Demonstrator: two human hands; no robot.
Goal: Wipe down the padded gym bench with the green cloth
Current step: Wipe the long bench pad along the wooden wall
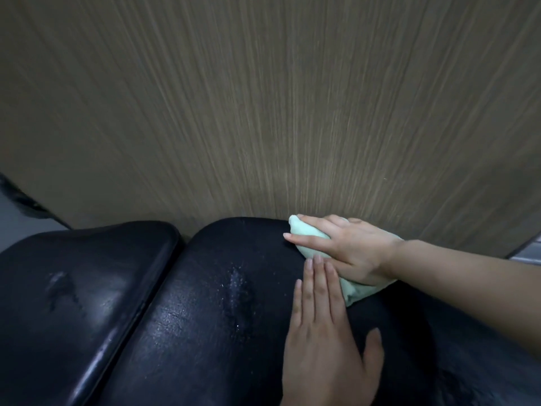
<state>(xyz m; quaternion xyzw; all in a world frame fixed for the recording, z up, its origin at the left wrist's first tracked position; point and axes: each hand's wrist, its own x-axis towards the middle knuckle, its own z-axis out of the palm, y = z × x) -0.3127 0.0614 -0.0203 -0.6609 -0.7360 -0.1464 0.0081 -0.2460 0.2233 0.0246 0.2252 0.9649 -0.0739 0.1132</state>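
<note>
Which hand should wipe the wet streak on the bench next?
Right. The right hand already presses the green cloth onto the pad, beside the wet streak. The left hand lies flat and holds nothing.

Right hand (pixel 348 247) presses the green cloth (pixel 307 238) onto the black bench pad (pixel 205 303), left hand (pixel 325 332) flat just beside the cloth.

Gym: black padded bench (pixel 205 303)

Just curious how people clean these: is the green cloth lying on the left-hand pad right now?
No, the green cloth is under the right hand on the right pad; the left pad has nothing on it.
</note>
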